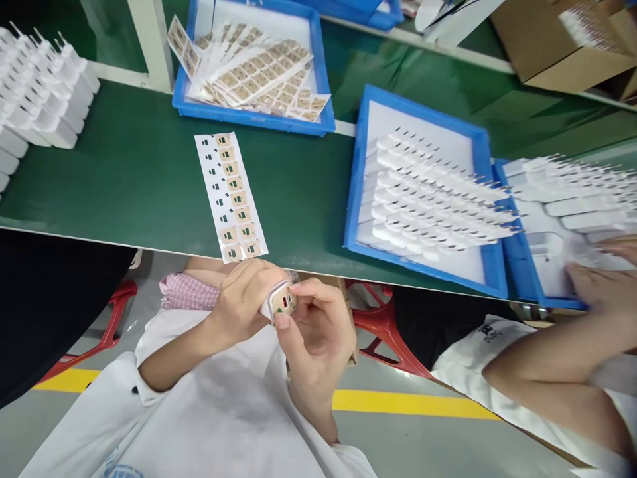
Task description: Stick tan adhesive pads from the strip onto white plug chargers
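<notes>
My left hand (pixel 243 292) is wrapped round a white USB charger (pixel 269 309) just below the table's front edge. The charger's port face is turned up toward me, with a beige sticker (pixel 283 300) lying round its red and white ports. Thumb and forefinger of my right hand (pixel 321 325) press on opposite edges of that face. Close beyond my hands, a sticker sheet (pixel 233 198) lies on the green table; its left column is mostly bare backing, while beige stickers line the right column.
A blue tray (pixel 253 121) of sticker sheets stands at the back. Another blue tray (pixel 351 199) holds rows of white chargers, pins upward. More chargers (pixel 60 126) stand at far left. At right, a co-worker's hands (pixel 597 282) reach into a further tray (pixel 535 265).
</notes>
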{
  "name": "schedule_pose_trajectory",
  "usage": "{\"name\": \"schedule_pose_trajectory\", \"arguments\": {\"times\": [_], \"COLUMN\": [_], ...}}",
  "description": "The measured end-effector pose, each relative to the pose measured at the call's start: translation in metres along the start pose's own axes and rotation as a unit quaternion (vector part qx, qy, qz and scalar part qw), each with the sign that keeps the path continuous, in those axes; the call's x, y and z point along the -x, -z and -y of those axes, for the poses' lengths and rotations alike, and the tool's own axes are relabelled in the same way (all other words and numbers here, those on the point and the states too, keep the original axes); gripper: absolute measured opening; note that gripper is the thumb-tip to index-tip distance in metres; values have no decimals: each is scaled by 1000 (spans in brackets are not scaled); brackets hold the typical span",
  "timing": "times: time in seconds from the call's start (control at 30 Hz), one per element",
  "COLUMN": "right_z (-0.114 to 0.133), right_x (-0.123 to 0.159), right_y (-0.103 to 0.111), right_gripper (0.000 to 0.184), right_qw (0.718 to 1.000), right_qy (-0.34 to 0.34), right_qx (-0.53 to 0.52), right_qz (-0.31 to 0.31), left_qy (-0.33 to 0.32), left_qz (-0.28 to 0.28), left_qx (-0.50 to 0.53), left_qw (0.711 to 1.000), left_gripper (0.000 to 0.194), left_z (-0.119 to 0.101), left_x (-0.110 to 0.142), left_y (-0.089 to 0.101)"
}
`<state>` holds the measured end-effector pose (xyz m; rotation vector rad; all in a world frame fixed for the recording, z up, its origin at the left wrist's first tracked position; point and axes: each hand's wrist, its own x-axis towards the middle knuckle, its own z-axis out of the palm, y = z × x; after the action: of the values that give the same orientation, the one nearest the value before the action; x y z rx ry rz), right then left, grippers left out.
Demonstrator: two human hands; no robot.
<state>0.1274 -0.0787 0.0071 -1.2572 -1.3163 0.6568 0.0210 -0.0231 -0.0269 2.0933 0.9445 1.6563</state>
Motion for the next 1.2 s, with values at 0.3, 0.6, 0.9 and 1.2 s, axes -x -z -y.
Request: {"name": "schedule_pose_trajectory", "arguments": {"times": [0.3,0.6,0.9,1.2], "right_z": [7,-3,-4,1], "right_x": [0,-3,-10,-9], "right_y": [-1,4,3,20], "right_gripper": [16,18,15,20], "right_qw": [999,997,935,990], "right_qy": [-13,49,282,110], "right_qx": [3,13,212,75], "right_qz": [33,57,-43,45], "left_qy": [34,18,26,26], "left_qz": [-17,-37,-10,16], "left_qx": [11,0,-42,-33], "left_qw": [999,999,999,999], "left_gripper": [7,8,17,22], "left_z": [4,6,3,3], "left_x": [7,4,-1,2], "left_y": [1,0,0,-1]}}
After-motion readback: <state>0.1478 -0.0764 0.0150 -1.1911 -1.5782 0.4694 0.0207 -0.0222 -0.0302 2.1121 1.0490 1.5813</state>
